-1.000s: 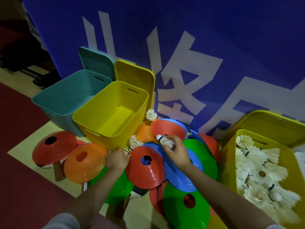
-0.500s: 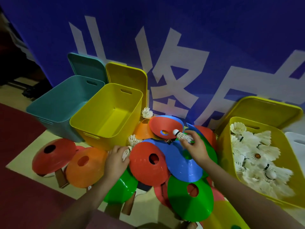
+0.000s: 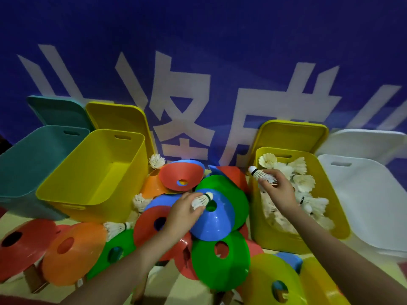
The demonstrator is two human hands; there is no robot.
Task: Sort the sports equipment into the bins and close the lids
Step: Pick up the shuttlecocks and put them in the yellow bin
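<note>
1. Right hand (image 3: 278,190) at 2 o'clock pinches a feather shuttlecock (image 3: 261,174) by the skirt, white cork w/ black band pointing to 10 o'clock, just over the near-left rim of the yellow plastic bin (image 3: 259,219) heaped w/ white feathered shuttlecocks.
2. Left hand (image 3: 182,213) at centre grips a 2nd shuttlecock (image 3: 201,200), cork toward 3 o'clock, over a smooth blue disc cone (image 3: 217,219) w/ round centre hole.
3. Cones: flat glossy plastic discs, red, orange, green, blue, yellow, piled overlapping from 6 to 9 o'clock.
4. Loose shuttlecocks lie among the cones at 9 o'clock (image 3: 115,228), (image 3: 139,200) & one at 11 o'clock (image 3: 156,160).
5. Empty yellow bin (image 3: 66,190) & teal bin (image 3: 19,168) at 10 o'clock, rounded rect., slot handles; lids lean on blue banner (image 3: 198,40).
6. White bin (image 3: 372,208) at 3 o'clock.
</note>
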